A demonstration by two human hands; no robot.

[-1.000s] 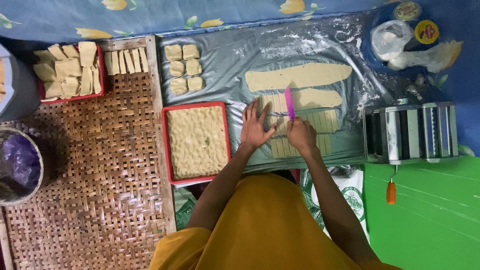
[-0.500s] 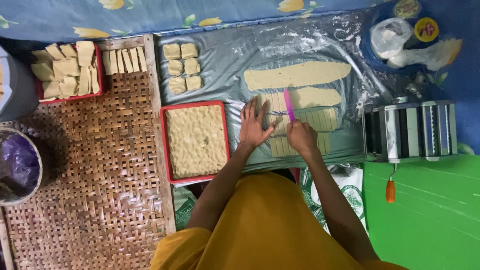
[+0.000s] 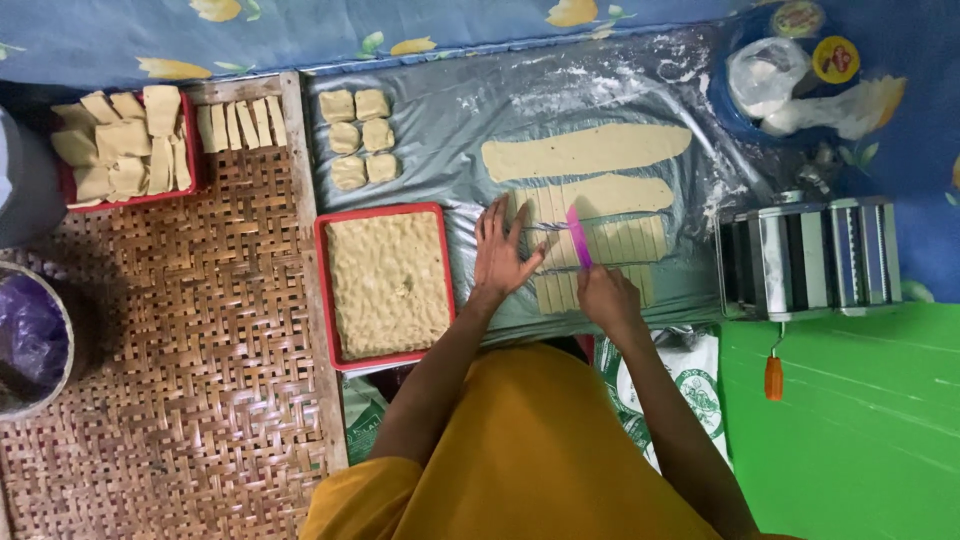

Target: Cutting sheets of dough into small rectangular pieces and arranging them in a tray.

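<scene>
Overhead view of dough cutting. I judged the step in hand to be slicing a rolled dough sheet into narrow strips, partly done. My right hand (image 3: 605, 297) was closed around a pink-handled cutter (image 3: 578, 236), whose blade pointed away from me across the cut dough sheet (image 3: 620, 240). My left hand (image 3: 502, 252) lay flat with fingers spread wide, holding nothing, pressing the sheet's near-left end just beside the blade. The sheet sat directly under both hands on the grey plastic sheet (image 3: 450, 130); it looked pale yellow, thin and soft, already scored into parallel strips to the right of the cutter and below it. The next cut, I judged, would call for a straight stroke parallel to the earlier lines, with the left fingers kept clear of the edge. Left of my left hand stood a red tray (image 3: 322, 290) filled with crumbly dough. Beyond the hands lay an uncut long dough strip (image 3: 585, 152) and small dough squares (image 3: 360, 135). Right of my right hand stood a metal pasta roller (image 3: 810, 258).
</scene>
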